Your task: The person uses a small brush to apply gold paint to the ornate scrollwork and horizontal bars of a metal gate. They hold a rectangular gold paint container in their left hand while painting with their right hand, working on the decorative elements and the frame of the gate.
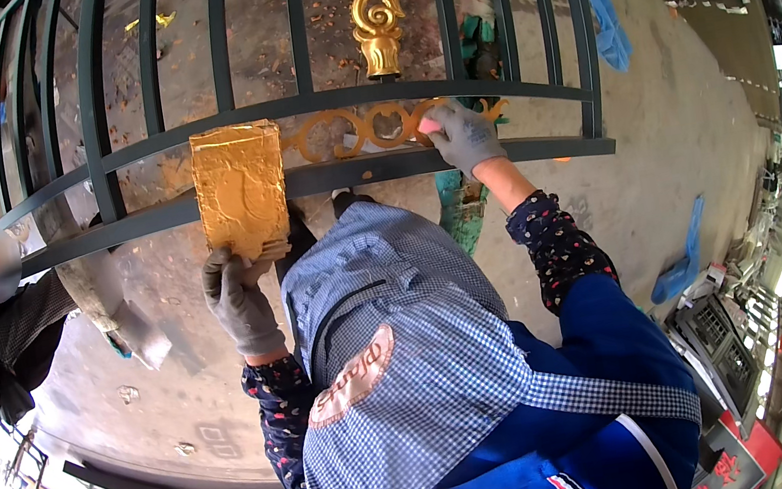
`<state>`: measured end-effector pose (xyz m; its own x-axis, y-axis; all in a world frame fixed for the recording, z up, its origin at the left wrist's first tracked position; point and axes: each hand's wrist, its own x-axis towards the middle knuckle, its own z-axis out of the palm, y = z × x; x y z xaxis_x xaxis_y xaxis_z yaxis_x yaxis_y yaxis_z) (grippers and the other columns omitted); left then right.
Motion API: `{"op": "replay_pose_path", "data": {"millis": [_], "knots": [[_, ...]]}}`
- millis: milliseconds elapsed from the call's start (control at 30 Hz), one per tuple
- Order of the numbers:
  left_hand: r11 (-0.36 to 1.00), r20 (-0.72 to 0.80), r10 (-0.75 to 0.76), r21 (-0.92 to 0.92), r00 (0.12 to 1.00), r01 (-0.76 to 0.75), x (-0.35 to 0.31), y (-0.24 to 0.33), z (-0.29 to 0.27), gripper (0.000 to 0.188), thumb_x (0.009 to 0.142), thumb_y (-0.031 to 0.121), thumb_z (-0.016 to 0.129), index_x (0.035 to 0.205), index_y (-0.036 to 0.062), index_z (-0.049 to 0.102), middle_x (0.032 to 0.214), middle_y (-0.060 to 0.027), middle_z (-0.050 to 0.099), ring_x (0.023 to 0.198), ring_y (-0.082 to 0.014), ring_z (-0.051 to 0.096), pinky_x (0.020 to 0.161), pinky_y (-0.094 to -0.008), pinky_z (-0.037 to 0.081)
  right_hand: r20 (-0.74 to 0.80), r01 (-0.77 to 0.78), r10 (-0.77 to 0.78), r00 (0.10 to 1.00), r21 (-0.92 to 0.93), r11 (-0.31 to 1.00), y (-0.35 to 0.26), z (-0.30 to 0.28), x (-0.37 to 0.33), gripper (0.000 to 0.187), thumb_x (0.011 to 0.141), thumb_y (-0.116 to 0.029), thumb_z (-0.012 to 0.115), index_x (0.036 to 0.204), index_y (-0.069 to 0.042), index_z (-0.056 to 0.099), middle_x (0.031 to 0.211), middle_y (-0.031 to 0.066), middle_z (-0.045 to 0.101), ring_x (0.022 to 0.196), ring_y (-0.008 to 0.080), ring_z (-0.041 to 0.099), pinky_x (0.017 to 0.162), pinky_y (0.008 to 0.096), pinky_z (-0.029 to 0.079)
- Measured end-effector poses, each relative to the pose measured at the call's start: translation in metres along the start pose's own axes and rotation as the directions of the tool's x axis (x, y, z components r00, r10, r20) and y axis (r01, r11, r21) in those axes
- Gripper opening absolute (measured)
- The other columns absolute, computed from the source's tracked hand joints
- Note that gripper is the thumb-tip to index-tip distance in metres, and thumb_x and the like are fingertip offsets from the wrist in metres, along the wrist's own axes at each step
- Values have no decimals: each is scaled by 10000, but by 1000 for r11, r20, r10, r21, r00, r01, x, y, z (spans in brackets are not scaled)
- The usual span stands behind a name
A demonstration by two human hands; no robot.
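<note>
My left hand, in a grey glove, grips the lower end of a flat rectangular board smeared with gold paint. The board stands in front of the dark metal fence's lower rails. In my right hand, also gloved, a small pink sponge is pinched. The sponge is at the right part of a gold ring-and-scroll ornament set between the two bottom rails. Whether the sponge presses on the metal cannot be made out. The board hides the ornament's left end.
A larger gold scroll ornament rises between the fence's upright bars. Another person is at the left. Blue plastic lies on the concrete floor at the right, near a dark crate.
</note>
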<state>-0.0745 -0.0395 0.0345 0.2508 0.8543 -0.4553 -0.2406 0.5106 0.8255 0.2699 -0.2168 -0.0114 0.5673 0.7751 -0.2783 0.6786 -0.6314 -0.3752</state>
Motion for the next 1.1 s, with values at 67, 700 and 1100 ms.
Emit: {"op": "replay_pose_path", "data": {"millis": [67, 700, 1100], "knots": [[1000, -3, -15, -1, 1000, 15, -1, 2, 3, 160, 922, 21, 580, 1063, 45, 653, 967, -21, 626, 851, -102, 572, 774, -255, 503, -9, -23, 24, 1000, 26, 999, -2, 1, 5, 264, 829, -193, 628, 1079, -111, 625, 1135, 120, 612, 1016, 343, 616, 827, 449, 512], [1000, -18, -10, -28, 1000, 10, 4, -1, -15, 173, 915, 29, 585, 1073, 45, 653, 944, -17, 626, 844, -103, 572, 798, -257, 491, -246, -62, 110, 963, 194, 979, -33, 45, 22, 235, 804, -271, 708, 959, -112, 633, 929, 85, 646, 826, 318, 658, 725, 429, 509], [1000, -21, -18, -24, 1000, 18, 8, 3, -17, 180, 916, 25, 583, 1083, 43, 646, 941, -26, 621, 857, -110, 571, 811, -264, 488, -286, -87, 147, 947, 214, 973, -34, 61, 26, 223, 791, -251, 709, 941, -101, 642, 939, 118, 648, 868, 340, 643, 744, 451, 498]]}}
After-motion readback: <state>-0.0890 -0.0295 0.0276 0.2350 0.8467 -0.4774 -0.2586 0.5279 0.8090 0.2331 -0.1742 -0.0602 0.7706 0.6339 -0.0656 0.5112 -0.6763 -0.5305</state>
